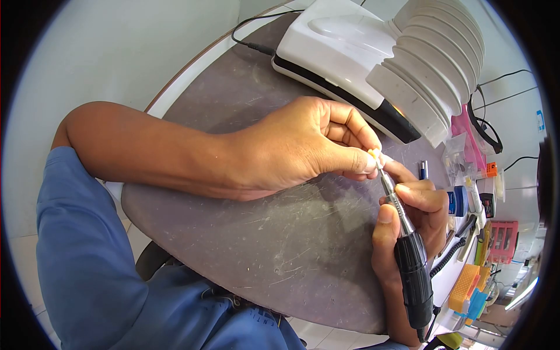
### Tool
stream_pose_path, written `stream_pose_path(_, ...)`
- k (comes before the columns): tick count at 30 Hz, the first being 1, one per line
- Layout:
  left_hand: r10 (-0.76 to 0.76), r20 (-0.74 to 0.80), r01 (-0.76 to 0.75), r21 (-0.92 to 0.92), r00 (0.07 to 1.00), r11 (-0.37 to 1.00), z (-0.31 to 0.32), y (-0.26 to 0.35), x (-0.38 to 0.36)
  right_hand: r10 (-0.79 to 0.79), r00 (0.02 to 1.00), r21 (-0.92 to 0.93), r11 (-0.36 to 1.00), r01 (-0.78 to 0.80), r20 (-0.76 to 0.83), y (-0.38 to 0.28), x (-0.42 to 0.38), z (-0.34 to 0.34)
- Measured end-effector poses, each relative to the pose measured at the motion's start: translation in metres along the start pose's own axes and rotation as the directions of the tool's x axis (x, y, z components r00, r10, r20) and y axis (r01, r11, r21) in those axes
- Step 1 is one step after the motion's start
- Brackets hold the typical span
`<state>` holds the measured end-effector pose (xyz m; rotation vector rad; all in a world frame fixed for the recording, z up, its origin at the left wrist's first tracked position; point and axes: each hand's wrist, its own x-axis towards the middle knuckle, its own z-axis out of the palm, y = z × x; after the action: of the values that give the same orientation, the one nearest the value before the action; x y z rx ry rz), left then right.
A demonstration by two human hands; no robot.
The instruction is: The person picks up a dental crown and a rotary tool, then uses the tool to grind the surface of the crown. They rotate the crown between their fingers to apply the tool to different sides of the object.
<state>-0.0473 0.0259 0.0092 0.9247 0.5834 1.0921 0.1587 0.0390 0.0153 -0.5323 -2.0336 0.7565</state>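
Note:
Between the thumb and index finger of my left hand [326, 137] is a small whitish-yellow piece [374, 154]. My right hand [417, 219] grips a rotary handpiece [411, 262] with a black body and a silver front end. The handpiece slants up and to the left, its tip at the small piece. Both hands meet above the grey, scratched tabletop [280, 245]. My fingertips partly cover the piece, so its shape cannot be made out.
A white machine [332, 41] stands at the back, beside a ribbed white hose [434, 55] with a wide mouth. Along the right lie dark glasses [485, 125], a blue round container [461, 201], a pink basket [503, 241] and an orange block [464, 287].

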Motion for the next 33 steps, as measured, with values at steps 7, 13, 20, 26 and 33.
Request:
stream_pose_path(7, 0.005, 0.003, -0.005, -0.001, 1.000, 1.000, 0.0002, -0.0002, 0.0000, 0.046, 0.999, -0.017, 0.999, -0.045, 0.003, -0.0036, -0.0007, 0.0000)
stream_pose_path(13, -0.001, -0.003, 0.001, -0.002, 1.000, 1.000, 0.0005, -0.0002, 0.0000, 0.046, 0.999, -0.005, 0.999, -0.046, -0.013, -0.0043, 0.0007, 0.0016)
stream_pose_path(20, -0.003, 0.001, 0.003, -0.002, 1.000, 1.000, -0.0002, -0.0004, 0.0002, 0.021, 0.999, 0.002, 1.000, -0.021, -0.043, -0.0015, 0.0007, 0.0031)
stream_pose_path(26, 0.010, -0.005, -0.010, -0.012, 1.000, 1.000, -0.0009, -0.0008, 0.0004, 0.011, 1.000, -0.017, 1.000, -0.011, -0.026, -0.0017, 0.0014, 0.0039)
stream_pose_path(33, 0.000, 0.001, 0.000, -0.004, 1.000, 1.000, -0.0001, -0.0004, 0.0003, 0.005, 0.999, -0.018, 1.000, -0.005, -0.044, 0.0014, 0.0014, 0.0030)
